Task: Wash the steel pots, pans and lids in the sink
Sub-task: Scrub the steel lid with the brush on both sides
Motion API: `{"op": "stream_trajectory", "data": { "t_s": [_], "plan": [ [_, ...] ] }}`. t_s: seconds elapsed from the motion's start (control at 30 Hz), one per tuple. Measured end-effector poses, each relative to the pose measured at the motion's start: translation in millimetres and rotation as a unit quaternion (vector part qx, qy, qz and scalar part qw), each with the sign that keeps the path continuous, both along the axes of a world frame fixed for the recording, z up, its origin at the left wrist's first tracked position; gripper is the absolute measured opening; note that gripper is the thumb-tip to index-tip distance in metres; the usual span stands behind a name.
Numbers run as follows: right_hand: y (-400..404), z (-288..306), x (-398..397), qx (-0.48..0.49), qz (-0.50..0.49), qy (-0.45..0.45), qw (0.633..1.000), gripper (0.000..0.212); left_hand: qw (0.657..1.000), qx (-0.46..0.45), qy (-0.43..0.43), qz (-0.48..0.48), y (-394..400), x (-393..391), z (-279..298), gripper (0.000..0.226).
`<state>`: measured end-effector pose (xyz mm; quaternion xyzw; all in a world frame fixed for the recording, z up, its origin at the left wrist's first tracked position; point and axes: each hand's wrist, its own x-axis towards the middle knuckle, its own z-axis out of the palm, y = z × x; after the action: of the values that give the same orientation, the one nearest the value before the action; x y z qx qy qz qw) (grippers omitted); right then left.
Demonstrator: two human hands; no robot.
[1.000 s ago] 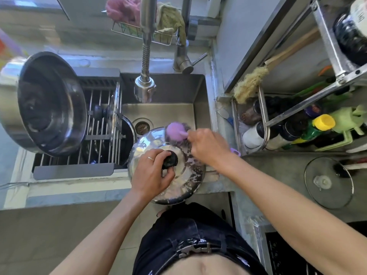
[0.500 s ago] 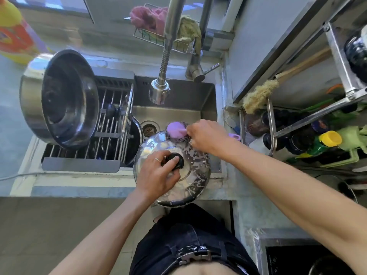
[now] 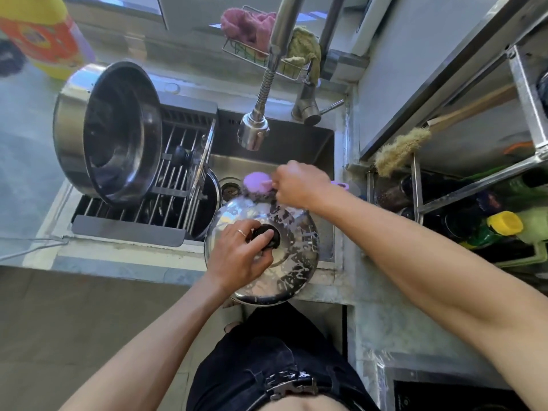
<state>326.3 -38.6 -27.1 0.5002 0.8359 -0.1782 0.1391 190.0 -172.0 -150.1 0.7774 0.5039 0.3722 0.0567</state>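
Observation:
A round steel lid [image 3: 292,253], streaked with soap foam, is held over the front edge of the sink [image 3: 296,149]. My left hand [image 3: 240,259] grips its black knob [image 3: 268,234]. My right hand [image 3: 298,185] holds a purple sponge [image 3: 256,182] against the lid's far rim. A large steel pot [image 3: 109,134] lies tilted on its side on the drying rack [image 3: 166,200] at the left. A second lid with a black knob [image 3: 189,161] stands upright in the rack, beside a dark pan [image 3: 212,194].
The pull-down faucet head [image 3: 253,130] hangs over the sink. A wire caddy with pink and green cloths [image 3: 261,34] sits behind it. A brush [image 3: 397,151] and bottles [image 3: 501,226] fill the shelf at right. A yellow detergent bottle [image 3: 41,34] stands far left.
The view has shifted left, bringing the yellow bottle into sight. My right hand keeps the sponge at the lid's far rim, moving slightly; my left hand stays on the knob.

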Motion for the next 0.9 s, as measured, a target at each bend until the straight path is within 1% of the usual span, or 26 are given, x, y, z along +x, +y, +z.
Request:
{"op": "stream_trajectory", "data": {
  "t_s": [0.07,0.1,0.2,0.23,0.3,0.33,0.37,0.47,0.5,0.53,0.6,0.67,0.73,0.77,0.83,0.9],
  "plan": [
    [1.2,-6.7,17.5,0.031,-0.056,0.000,0.998,0.012,1.000,0.001,-0.001,0.001,-1.5,0.5,-0.6,0.032],
    [-8.5,-8.5,21.8,0.045,-0.053,0.001,0.998,0.016,1.000,0.005,-0.001,0.000,-1.8,0.6,-1.1,0.032],
    [-37.8,-9.1,16.4,0.020,0.037,0.007,0.999,0.018,1.000,0.005,0.001,0.000,0.2,0.3,-1.8,0.033],
    [-33.6,-7.9,14.6,0.021,0.025,0.007,0.999,0.016,1.000,0.006,0.000,0.000,0.6,0.6,-1.6,0.033],
    [-10.9,-11.3,21.4,0.037,-0.054,0.007,0.998,0.010,1.000,0.003,-0.002,0.001,0.6,0.3,-1.6,0.032],
    [-5.6,-13.7,26.2,0.041,-0.078,0.007,0.996,0.008,1.000,0.001,-0.005,0.000,-0.1,0.4,-2.2,0.032],
    [-8.3,-15.1,29.9,0.047,-0.081,0.009,0.996,0.008,1.000,0.002,-0.009,-0.004,0.2,0.6,-2.5,0.032],
    [-38.3,-15.4,29.7,0.048,-0.012,0.006,0.999,0.017,1.000,0.006,-0.011,-0.003,0.5,1.1,-2.1,0.033],
    [-42.7,-18.3,32.1,0.052,-0.014,0.011,0.998,0.019,1.000,0.005,-0.012,0.000,0.1,1.9,-2.1,0.033],
    [-38.0,-22.2,37.5,0.066,-0.044,0.018,0.997,0.020,1.000,0.006,-0.013,0.002,1.9,1.8,-0.9,0.033],
    [-35.4,-30.2,54.9,0.065,-0.130,0.030,0.989,0.020,1.000,0.006,-0.019,0.005,1.1,2.4,-1.1,0.032],
    [-53.3,-30.9,64.6,0.073,-0.133,0.035,0.988,0.020,1.000,0.004,-0.020,-0.004,0.4,2.0,-2.1,0.032],
    [-68.5,-27.5,59.1,0.063,-0.095,0.051,0.992,0.020,1.000,0.001,-0.023,-0.004,1.6,1.6,-1.1,0.033],
    [-66.4,-25.6,53.0,0.056,-0.097,0.059,0.992,0.019,1.000,-0.003,-0.029,-0.003,1.7,2.2,-0.8,0.033],
    [-42.6,-26.3,42.9,0.047,-0.141,0.056,0.987,0.015,1.000,-0.009,-0.028,-0.007,2.7,1.4,-1.5,0.033],
    [-22.3,-28.7,45.3,0.029,-0.212,0.062,0.975,0.013,1.000,-0.009,-0.026,-0.011,3.1,1.4,-1.9,0.033]
  ]
}}
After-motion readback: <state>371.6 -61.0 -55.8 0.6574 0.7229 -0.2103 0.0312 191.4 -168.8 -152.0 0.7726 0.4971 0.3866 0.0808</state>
